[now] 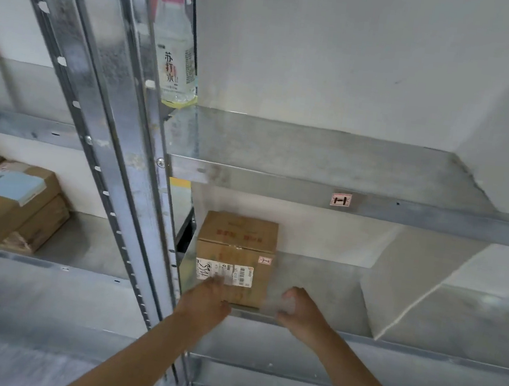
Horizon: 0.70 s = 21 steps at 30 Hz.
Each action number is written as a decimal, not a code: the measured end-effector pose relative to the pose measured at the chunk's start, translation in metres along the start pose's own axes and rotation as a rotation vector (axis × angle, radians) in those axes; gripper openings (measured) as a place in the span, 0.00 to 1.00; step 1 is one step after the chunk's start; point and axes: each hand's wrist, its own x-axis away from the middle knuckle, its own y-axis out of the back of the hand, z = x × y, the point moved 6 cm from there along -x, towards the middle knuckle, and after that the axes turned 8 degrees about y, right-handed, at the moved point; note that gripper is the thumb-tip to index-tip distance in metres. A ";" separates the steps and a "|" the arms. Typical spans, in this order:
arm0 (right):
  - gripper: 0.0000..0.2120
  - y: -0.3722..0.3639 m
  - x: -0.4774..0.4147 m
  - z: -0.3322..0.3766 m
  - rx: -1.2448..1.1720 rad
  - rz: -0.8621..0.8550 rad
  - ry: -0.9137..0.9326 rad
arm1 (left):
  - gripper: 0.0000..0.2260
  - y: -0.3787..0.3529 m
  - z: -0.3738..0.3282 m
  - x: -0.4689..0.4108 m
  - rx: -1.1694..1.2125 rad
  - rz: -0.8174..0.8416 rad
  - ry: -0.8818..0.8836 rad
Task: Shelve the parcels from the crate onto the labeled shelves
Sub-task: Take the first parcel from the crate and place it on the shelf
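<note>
Brown cardboard parcel (pixel 236 248) sits upright on the grey galvanized metal shelf (pixel 316 280), white shipping label (pixel 224 273) facing out, small pink sticker (pixel 264 260) on its upper right corner.

Left hand (pixel 204 302) is at the parcel's lower front. Its fingers are stretched out over the label, flat rather than gripping (heavy motion blur there). Right hand (pixel 299 310) is just beside the parcel's lower right corner with its fingers bent. Cannot tell if they touch the box or clench anything.

Around the parcel:
- Above it, a pink paper tag (pixel 341 200) on the shelf beam.
- Tight on its left, a perforated galvanized steel upright (pixel 116 159), which blocks that side.
- Well to its right, a white angled wall block (pixel 426 294) cuts into the shelf.
- Up and left, a clear plastic bottle (pixel 177 55) with a white label, on the higher shelf.
- Far left, past the upright, a stack of brown cardboard boxes (pixel 5 200).
</note>
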 end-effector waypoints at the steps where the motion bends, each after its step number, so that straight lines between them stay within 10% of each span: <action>1: 0.20 0.007 0.008 0.000 0.028 -0.015 0.029 | 0.18 0.002 -0.014 0.003 -0.053 -0.030 -0.042; 11: 0.29 0.108 0.119 -0.057 0.157 -0.095 0.238 | 0.18 -0.012 -0.188 0.076 -0.311 -0.128 -0.434; 21: 0.33 0.257 0.301 -0.215 0.137 -0.503 -0.077 | 0.21 -0.087 -0.439 0.171 -0.121 -0.048 -0.877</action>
